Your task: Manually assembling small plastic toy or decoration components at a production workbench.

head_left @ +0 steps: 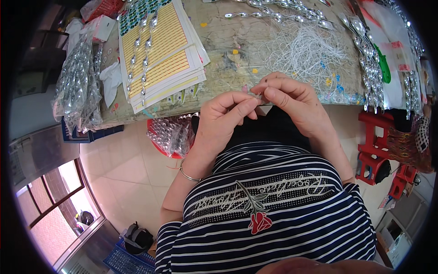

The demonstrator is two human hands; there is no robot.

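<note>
My left hand (230,109) and my right hand (296,98) meet at the near edge of the work table (228,73). Both are closed in a pinch, fingertips almost touching. Between them shows a small whitish piece (258,96), too fine to name for certain; the fingers hide most of it. Just beyond my right hand lies a loose tangle of white string (308,50). To the left of my hands are stacked printed sheets (162,68) with rows of small stickers, and two twisted silver strips (147,50) rest on top.
More silver twisted strips (283,13) lie at the far side, others (365,59) at right by a green-handled tool (382,66). A plastic bag of silver strips (82,82) hangs over the left edge. Below are a red basin (164,148) and red stools (372,166).
</note>
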